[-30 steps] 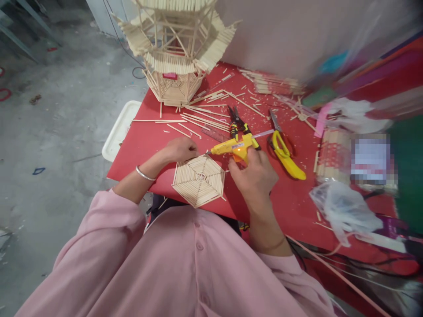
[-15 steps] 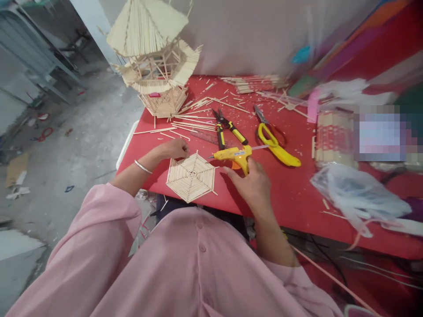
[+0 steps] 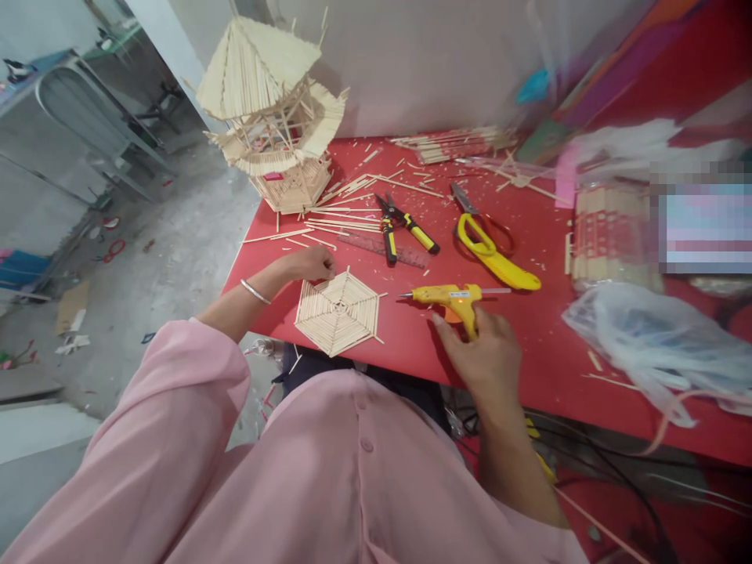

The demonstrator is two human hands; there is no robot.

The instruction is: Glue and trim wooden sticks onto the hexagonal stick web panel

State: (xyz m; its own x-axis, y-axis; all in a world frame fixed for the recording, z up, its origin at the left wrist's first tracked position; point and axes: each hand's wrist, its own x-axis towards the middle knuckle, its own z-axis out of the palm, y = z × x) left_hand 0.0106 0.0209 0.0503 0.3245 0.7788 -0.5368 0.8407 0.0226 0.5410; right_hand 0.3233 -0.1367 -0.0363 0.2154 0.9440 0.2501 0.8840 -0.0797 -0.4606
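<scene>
A hexagonal web-like panel of thin wooden sticks (image 3: 339, 313) lies flat near the table's front edge. At its upper left, my left hand (image 3: 310, 265) is closed, fingers curled down; whatever they pinch is hidden. To the right of the panel, my right hand (image 3: 490, 352) has its fingers around the handle of a yellow hot glue gun (image 3: 443, 294), thumb apart from the handle. The gun's nozzle points left toward the panel, and a clear glue stick (image 3: 497, 291) sticks out of its back.
A pagoda-like stick model (image 3: 282, 125) stands at the back left. Loose sticks (image 3: 346, 225), a clear ruler (image 3: 385, 249), yellow-black cutters (image 3: 403, 223) and yellow-handled scissors (image 3: 487, 243) lie beyond the panel. Wrapped stick bundles (image 3: 614, 235) and a plastic bag (image 3: 658, 337) sit at right.
My right hand has moved right and toward me with the glue gun, away from the panel. My left hand stays at the panel's upper left. The view has shifted slightly.
</scene>
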